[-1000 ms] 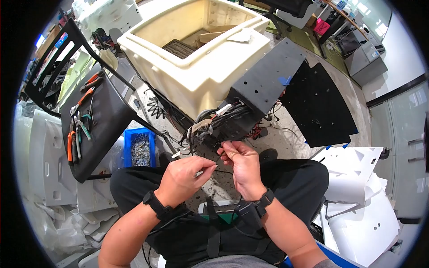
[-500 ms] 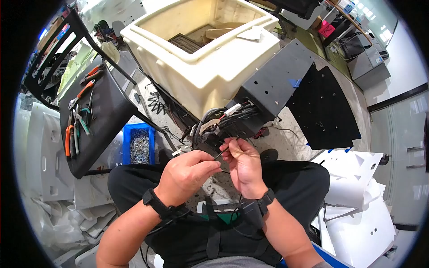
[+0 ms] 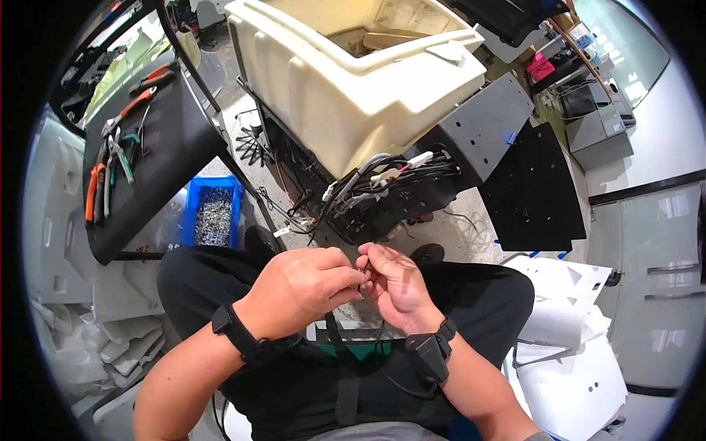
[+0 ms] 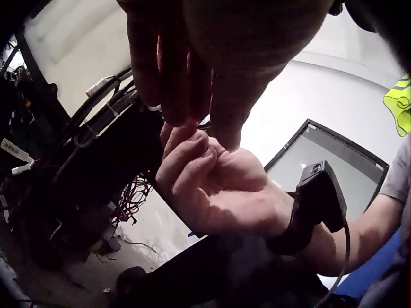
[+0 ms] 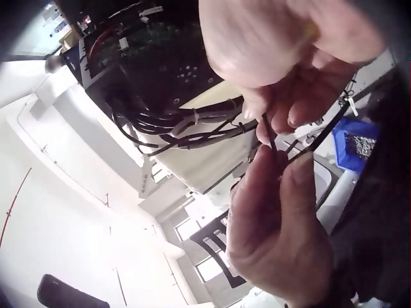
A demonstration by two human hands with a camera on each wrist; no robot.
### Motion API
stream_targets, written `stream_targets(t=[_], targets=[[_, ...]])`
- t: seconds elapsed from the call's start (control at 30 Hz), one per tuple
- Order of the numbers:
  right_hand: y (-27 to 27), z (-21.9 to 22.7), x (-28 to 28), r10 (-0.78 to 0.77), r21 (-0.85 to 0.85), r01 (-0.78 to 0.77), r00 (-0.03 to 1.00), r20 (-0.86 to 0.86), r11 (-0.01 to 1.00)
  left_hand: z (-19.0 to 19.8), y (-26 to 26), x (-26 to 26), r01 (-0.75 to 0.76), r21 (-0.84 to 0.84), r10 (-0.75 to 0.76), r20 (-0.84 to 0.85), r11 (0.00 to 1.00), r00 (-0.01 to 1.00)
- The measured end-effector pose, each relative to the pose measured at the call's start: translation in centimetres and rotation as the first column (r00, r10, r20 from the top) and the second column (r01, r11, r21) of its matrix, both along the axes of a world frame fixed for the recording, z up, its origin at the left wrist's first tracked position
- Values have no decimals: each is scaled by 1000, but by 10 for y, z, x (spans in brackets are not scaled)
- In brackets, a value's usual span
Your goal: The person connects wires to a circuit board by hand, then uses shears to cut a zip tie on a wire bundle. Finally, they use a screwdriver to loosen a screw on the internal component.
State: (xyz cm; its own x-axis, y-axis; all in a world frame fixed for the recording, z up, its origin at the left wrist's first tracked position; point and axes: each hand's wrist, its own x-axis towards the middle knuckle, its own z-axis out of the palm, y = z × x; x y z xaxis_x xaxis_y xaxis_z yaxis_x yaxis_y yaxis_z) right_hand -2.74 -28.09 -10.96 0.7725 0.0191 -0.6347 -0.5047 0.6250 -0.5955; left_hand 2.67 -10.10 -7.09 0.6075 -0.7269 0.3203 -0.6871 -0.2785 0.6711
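Both hands meet fingertip to fingertip above the lap. The left hand pinches a thin dark strand between thumb and fingers. At the strand's other end, the right hand grips it with curled fingers. In the left wrist view, the left hand covers most of the strand, and the right hand lies below it. Whether the strand is a wire or a tie, I cannot tell. Beyond the hands, a cable bundle runs along a dark metal unit.
A cream plastic tub stands behind the cables. On the left, a black chair seat bears pliers and other tools, beside a blue bin of small metal parts. White panels lie at the right.
The head view has shifted, so the tub and cables appear higher and farther right. The hands have come closer together, and less of the strand shows between them.
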Motion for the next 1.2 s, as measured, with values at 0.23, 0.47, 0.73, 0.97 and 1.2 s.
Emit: stream_targets(t=[0.23, 0.47, 0.73, 0.97, 1.2], targets=[[31, -2, 1, 84, 225, -75, 996, -27, 971, 0, 33, 4, 42, -55, -41, 12, 998, 999], [66, 3, 12, 209, 274, -218, 976, 61, 937, 1, 68, 7, 72, -117, -54, 151, 990, 987], [81, 4, 18, 315, 43, -312, 941, -119, 949, 37, 182, 48, -478, -159, 503, 310, 864, 807], [64, -10, 12, 304, 53, -300, 938, -167, 953, 6, 249, 118, -751, -45, 666, 498, 659, 555], [55, -22, 7, 236, 33, -235, 948, -214, 972, -35, 244, 166, -781, 105, 567, 630, 616, 531]])
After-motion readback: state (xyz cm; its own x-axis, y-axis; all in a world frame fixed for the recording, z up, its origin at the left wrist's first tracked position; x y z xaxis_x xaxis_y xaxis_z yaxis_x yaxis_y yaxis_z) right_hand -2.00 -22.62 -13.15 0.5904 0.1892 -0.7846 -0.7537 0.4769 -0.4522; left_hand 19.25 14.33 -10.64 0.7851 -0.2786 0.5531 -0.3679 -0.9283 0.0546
